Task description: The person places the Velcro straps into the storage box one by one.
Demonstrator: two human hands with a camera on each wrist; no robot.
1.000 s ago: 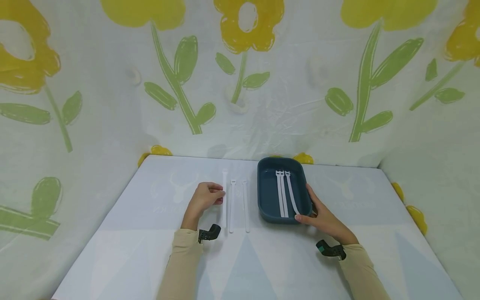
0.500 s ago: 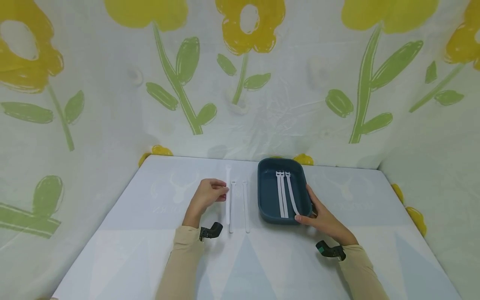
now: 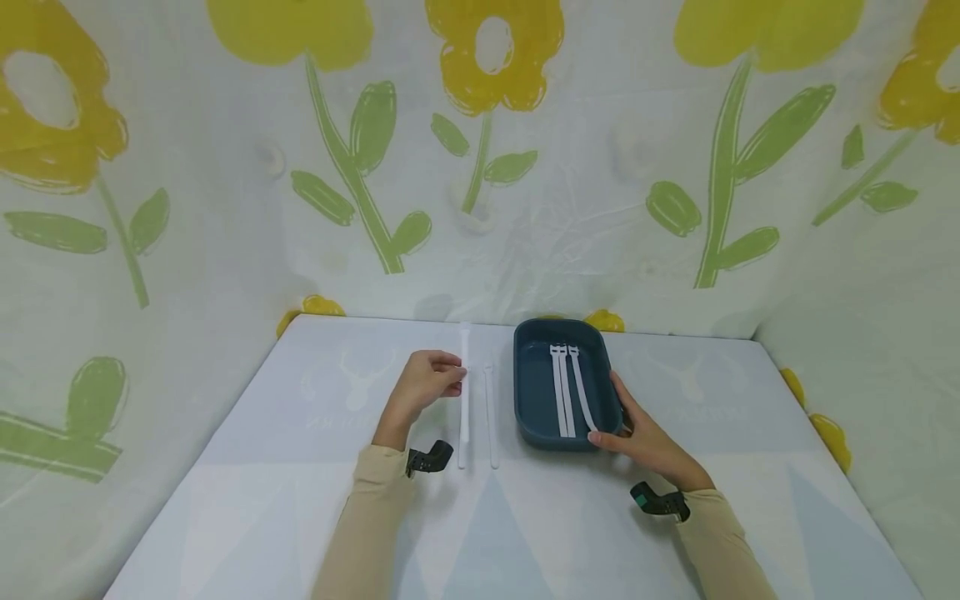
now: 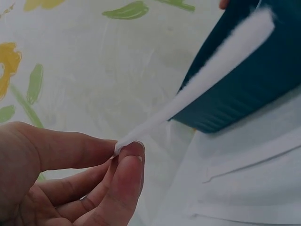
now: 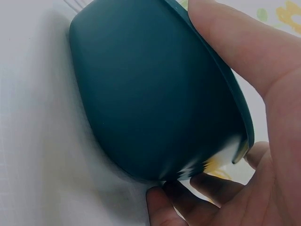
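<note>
My left hand [image 3: 429, 385] pinches a white hook-and-loop cable tie [image 4: 221, 70] between thumb and fingers. The tie stands raised off the table, and its fuzzy face shows in the left wrist view. Just under it lies a second white tie [image 3: 461, 457], partly covered in the head view. Another flat tie [image 3: 491, 421] is a little to the right. My right hand [image 3: 651, 443] grips the near right corner of a dark teal box [image 5: 136, 84], thumb at the rim and fingers round the side. Inside the box lie three white ties [image 3: 566, 400], side by side lengthwise.
The pale printed table [image 3: 300, 517] has its back edge close behind the box. A flower-print curtain [image 3: 570, 250] surrounds the table at the back and sides. Both wrists carry small black cameras [image 3: 431, 457].
My left hand has moved right and slightly away with the pinched tie, which now overlaps the tie on the table. The right hand and box have stayed put.
</note>
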